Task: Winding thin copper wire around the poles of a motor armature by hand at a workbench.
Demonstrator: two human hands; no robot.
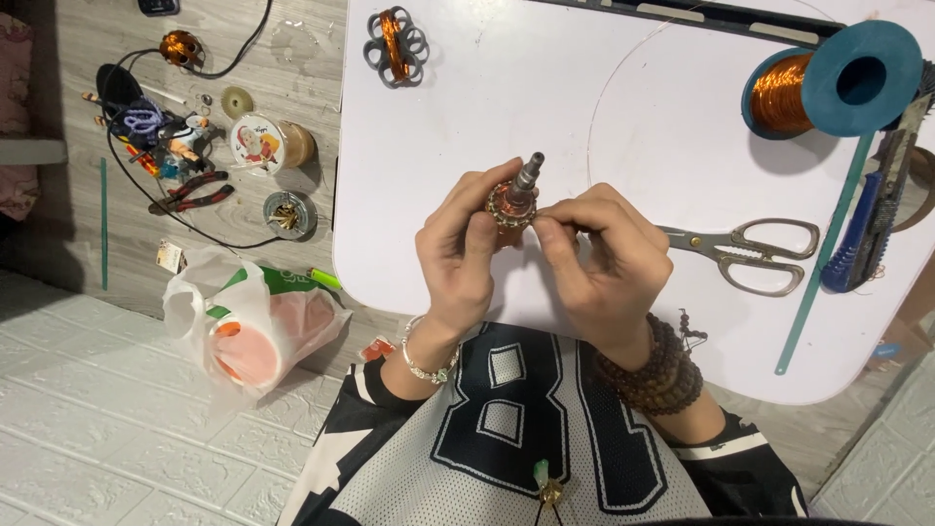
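My left hand (463, 248) grips a small motor armature (514, 200) with copper windings and a steel shaft that points up and away. The fingertips of my right hand (602, 255) pinch at the armature's right side, touching the winding; whether they hold a wire strand I cannot tell. Both hands hover over the near edge of a white table (623, 127). A bead bracelet circles my left wrist, and dark wooden beads wrap my right wrist.
On the table lie steel scissors (750, 251), a teal spool of copper wire (828, 86), a blue utility knife (855, 244), a long green strip (823, 258) and a grey winding form (394, 46). Pliers (190, 192), tins, cables and a plastic bag (248, 326) sit on the floor at left.
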